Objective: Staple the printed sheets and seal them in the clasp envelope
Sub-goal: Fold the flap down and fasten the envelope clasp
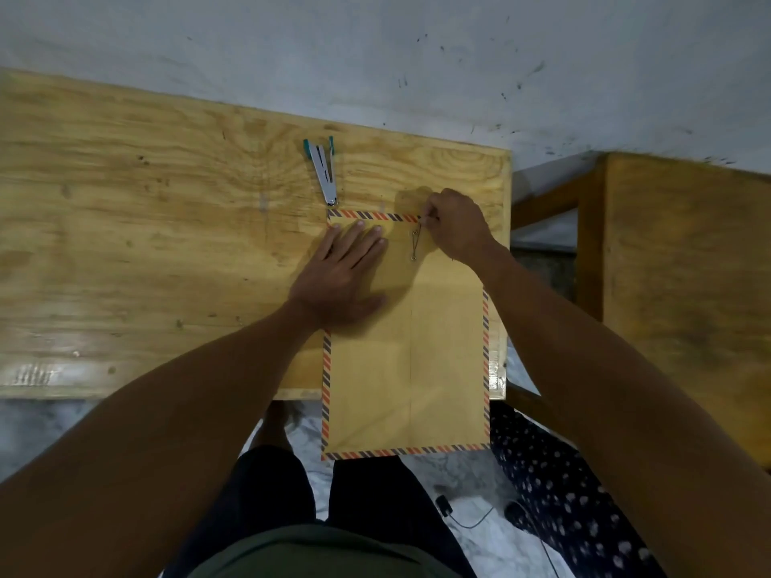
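Note:
A yellow-brown clasp envelope with a red-and-blue striped border lies lengthwise on the wooden table, its near end hanging over the front edge. Its flap is folded down at the far end. My left hand presses flat on the envelope's upper left part, fingers straight. My right hand pinches the thin string of the clasp near the flap's top edge. The string runs between two small round buttons. A silver stapler with teal ends lies just beyond the envelope. The printed sheets are not visible.
The table's right edge sits close to the envelope's right side. A second wooden piece of furniture stands to the right across a gap. A grey wall rises behind. Below are my legs, a spotted cloth and a black cable on the floor.

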